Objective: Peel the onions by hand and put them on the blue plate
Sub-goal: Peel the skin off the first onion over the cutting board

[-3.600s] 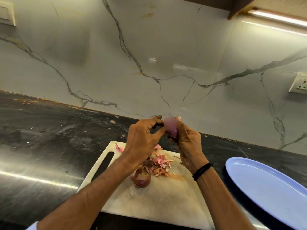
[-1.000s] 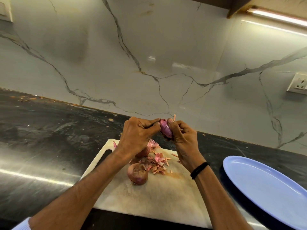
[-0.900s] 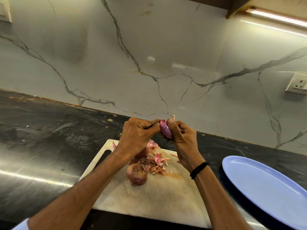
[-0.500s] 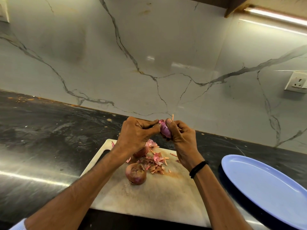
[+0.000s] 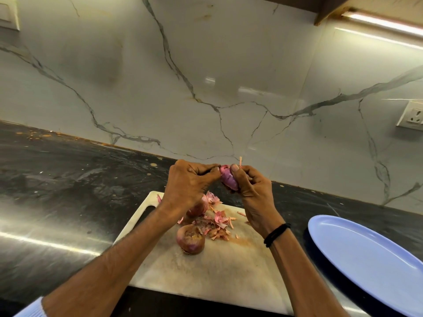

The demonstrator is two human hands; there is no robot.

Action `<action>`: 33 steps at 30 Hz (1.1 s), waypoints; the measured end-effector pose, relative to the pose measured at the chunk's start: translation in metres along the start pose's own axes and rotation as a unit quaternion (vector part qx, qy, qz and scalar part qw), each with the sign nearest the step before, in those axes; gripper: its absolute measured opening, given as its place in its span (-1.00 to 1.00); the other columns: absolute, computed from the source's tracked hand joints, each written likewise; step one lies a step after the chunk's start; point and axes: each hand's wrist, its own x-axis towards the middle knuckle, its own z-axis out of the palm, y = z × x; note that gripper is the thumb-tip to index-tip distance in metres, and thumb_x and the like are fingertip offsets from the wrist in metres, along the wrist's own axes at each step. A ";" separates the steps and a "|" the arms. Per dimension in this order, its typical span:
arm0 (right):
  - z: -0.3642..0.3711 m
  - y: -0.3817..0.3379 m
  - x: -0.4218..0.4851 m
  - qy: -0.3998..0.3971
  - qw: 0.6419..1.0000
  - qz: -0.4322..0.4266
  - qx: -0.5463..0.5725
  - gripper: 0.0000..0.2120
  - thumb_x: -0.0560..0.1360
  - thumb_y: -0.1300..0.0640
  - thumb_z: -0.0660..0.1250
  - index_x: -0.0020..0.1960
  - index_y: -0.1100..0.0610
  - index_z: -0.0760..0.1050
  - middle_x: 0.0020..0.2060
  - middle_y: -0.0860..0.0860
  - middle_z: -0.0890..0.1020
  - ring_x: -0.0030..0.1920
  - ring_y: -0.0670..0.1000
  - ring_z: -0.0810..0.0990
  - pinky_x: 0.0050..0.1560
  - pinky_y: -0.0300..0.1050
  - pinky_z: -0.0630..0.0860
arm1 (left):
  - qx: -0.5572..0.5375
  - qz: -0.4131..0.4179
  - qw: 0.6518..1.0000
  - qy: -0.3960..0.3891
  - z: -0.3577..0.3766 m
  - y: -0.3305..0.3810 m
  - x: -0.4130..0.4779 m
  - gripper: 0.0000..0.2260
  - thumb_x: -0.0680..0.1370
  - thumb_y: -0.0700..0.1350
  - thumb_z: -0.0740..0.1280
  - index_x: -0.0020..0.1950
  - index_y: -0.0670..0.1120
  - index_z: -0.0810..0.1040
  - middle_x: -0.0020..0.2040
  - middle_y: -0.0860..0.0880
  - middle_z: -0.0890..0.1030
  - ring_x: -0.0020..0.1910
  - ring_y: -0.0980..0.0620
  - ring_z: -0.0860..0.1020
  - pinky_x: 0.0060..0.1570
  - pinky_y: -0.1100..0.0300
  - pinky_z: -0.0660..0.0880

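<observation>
The left hand (image 5: 187, 181) and the right hand (image 5: 254, 191) hold one purple onion (image 5: 226, 179) above the one white cutting board (image 5: 206, 275). The left fingers pinch its tip and the right fingers curl round it. Two more onions (image 5: 190, 239) (image 5: 198, 208) lie on the board by a pile of peels (image 5: 217, 223). One blue plate (image 5: 370, 266) sits on the dark surface (image 5: 57, 191), to the right.

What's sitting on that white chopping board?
On the chopping board lie one unpeeled onion and a heap of pink skins. A second onion shows only partly; the left hand covers the rest.
</observation>
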 end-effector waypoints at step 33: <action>0.001 0.001 0.007 0.042 0.991 0.060 0.112 -0.36 0.24 -0.14 0.51 0.13 0.30 0.61 0.02 0.20 0.70 0.08 0.16 0.69 0.17 -0.01 0.61 | 0.133 0.212 0.967 0.050 0.008 0.000 -0.008 -0.76 0.48 -0.22 0.49 0.14 -0.21 0.67 0.03 -0.07 0.71 -0.02 0.19 0.64 0.05 0.51 0.49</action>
